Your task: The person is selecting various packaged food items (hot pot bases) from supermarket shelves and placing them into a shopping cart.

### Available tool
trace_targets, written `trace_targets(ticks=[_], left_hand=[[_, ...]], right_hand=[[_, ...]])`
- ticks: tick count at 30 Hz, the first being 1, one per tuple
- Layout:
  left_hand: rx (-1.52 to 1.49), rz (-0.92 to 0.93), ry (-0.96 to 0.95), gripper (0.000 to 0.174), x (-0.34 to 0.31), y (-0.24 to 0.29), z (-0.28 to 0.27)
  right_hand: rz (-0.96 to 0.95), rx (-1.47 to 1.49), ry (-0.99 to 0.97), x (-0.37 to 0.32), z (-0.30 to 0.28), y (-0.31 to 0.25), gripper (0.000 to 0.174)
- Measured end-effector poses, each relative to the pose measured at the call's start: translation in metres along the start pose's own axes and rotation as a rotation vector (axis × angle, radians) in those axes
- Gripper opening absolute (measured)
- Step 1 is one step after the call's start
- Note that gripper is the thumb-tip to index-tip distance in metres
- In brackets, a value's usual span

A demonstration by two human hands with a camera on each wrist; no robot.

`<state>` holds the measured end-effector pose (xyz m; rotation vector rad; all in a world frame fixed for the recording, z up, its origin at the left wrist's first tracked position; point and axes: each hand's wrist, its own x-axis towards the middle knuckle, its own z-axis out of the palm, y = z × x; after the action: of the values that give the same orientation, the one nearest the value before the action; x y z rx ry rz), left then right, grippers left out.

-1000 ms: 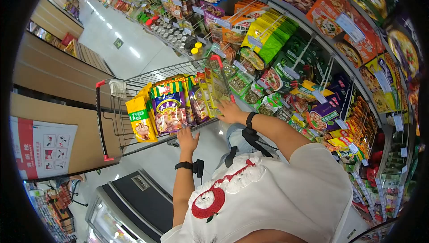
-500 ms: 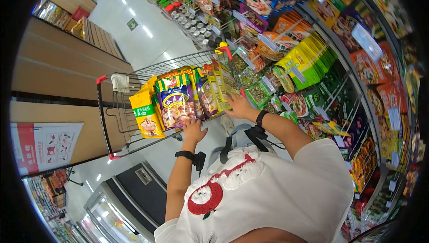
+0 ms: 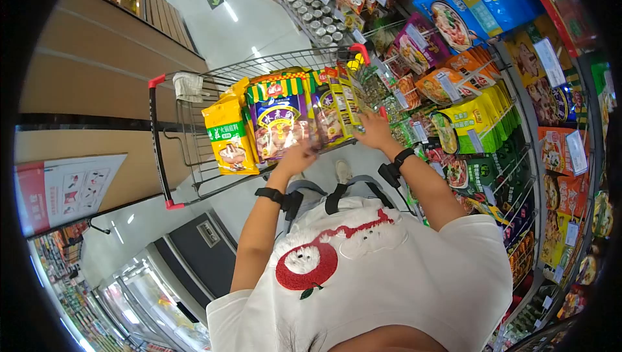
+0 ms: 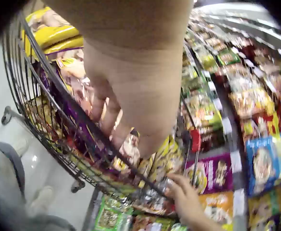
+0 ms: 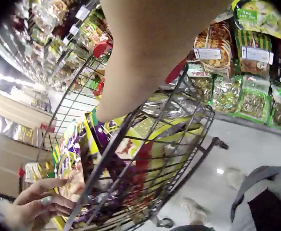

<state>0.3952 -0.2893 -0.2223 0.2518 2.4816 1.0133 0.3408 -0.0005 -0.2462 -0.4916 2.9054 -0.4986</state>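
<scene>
A wire shopping cart (image 3: pixel 214 187) stands side-on before me, with bags of seasoning upright inside. Nearest its handle is a yellow hot pot seasoning packet (image 3: pixel 232 151) with a green label. Beside it stand a purple boiled-fish seasoning bag (image 3: pixel 277 122), a second purple bag (image 3: pixel 328 115) and slim yellow packets (image 3: pixel 346 99). My left hand (image 3: pixel 298 158), blurred, reaches over the near rim with loose fingers against the purple bags. A ring shows on it in the right wrist view. My right hand (image 3: pixel 376 130) lies at the rim near the cart's far-end corner, fingers extended beside the yellow packets.
Shelves of hanging seasoning packets (image 3: pixel 476 115) run close along the right, with rows of cans (image 3: pixel 317 18) farther up. A white cloth (image 3: pixel 188 86) hangs by the handle. At lower left is a dark-topped freezer (image 3: pixel 204 242); a brown partition (image 3: pixel 103 132) stands left.
The view has turned, so the cart and bags sit farther right and the shelves look closer. My left hand has slid along the rim toward my right hand, over the purple bags.
</scene>
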Motion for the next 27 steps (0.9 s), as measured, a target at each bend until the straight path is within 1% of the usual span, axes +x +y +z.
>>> trace_targets(ticks=[1,2,4,6,8,9,11,12,13,14,15,16,17,19,20,21,22,23,25,27], left_hand=[[-0.149,-0.006,0.052,0.036,-0.001,-0.006,-0.018],[-0.210,-0.006,0.215,0.036,-0.005,-0.015,-0.041],[-0.263,-0.047,0.547,0.033,-0.012,-0.055,-0.080],[-0.111,-0.158,0.790,0.034,-0.029,-0.096,-0.123],[0.101,-0.251,0.881,0.039,-0.050,-0.119,-0.162],[0.175,-0.279,0.889,0.040,-0.057,-0.132,-0.178],[0.186,-0.342,0.856,0.042,-0.061,-0.160,-0.194],[0.124,-0.379,0.812,0.043,-0.061,-0.177,-0.190],[0.034,-0.413,0.719,0.044,-0.062,-0.184,-0.189],[-0.051,-0.454,0.627,0.044,-0.063,-0.190,-0.189],[-0.168,-0.484,0.497,0.045,-0.060,-0.192,-0.192],[-0.160,-0.430,0.507,0.046,-0.055,-0.210,-0.185],[-0.154,-0.378,0.522,0.047,-0.049,-0.233,-0.174],[-0.265,-0.411,0.567,0.049,-0.037,-0.279,-0.153],[-0.337,-0.433,0.569,0.049,-0.037,-0.285,-0.153],[-0.409,-0.455,0.573,0.049,-0.036,-0.291,-0.153],[-0.497,-0.476,0.558,0.047,-0.035,-0.285,-0.155],[-0.541,-0.496,0.544,0.047,-0.035,-0.279,-0.158],[-0.628,-0.538,0.517,0.046,-0.036,-0.266,-0.165],[-0.789,-0.561,0.448,0.050,-0.037,-0.254,-0.175]], right_hand=[[0.061,0.025,0.020,0.008,0.001,-0.007,0.054],[0.140,0.045,0.075,0.016,0.003,-0.015,0.051],[0.166,0.046,0.247,0.035,0.008,-0.042,0.041],[0.153,0.037,0.391,0.056,0.006,-0.077,0.033],[0.054,0.033,0.507,0.082,-0.006,-0.126,0.028],[0.018,0.078,0.484,0.097,-0.007,-0.149,0.028],[-0.041,0.176,0.429,0.124,0.002,-0.195,0.028],[-0.101,0.307,0.312,0.136,0.015,-0.212,0.031],[-0.097,0.445,0.135,0.142,0.031,-0.228,0.034],[-0.069,0.572,-0.041,0.148,0.045,-0.245,0.037],[-0.015,0.650,-0.171,0.153,0.054,-0.259,0.039],[0.049,0.718,-0.297,0.158,0.063,-0.274,0.041],[0.083,0.739,-0.324,0.157,0.071,-0.288,0.042],[0.105,0.711,-0.348,0.157,0.082,-0.305,0.043],[0.096,0.665,-0.346,0.156,0.088,-0.311,0.044],[0.066,0.624,-0.300,0.157,0.099,-0.314,0.044],[0.037,0.582,-0.253,0.158,0.115,-0.313,0.044],[-0.013,0.544,-0.161,0.160,0.132,-0.312,0.044],[-0.034,0.532,-0.109,0.164,0.140,-0.314,0.042],[0.027,0.579,-0.188,0.167,0.140,-0.315,0.041]])
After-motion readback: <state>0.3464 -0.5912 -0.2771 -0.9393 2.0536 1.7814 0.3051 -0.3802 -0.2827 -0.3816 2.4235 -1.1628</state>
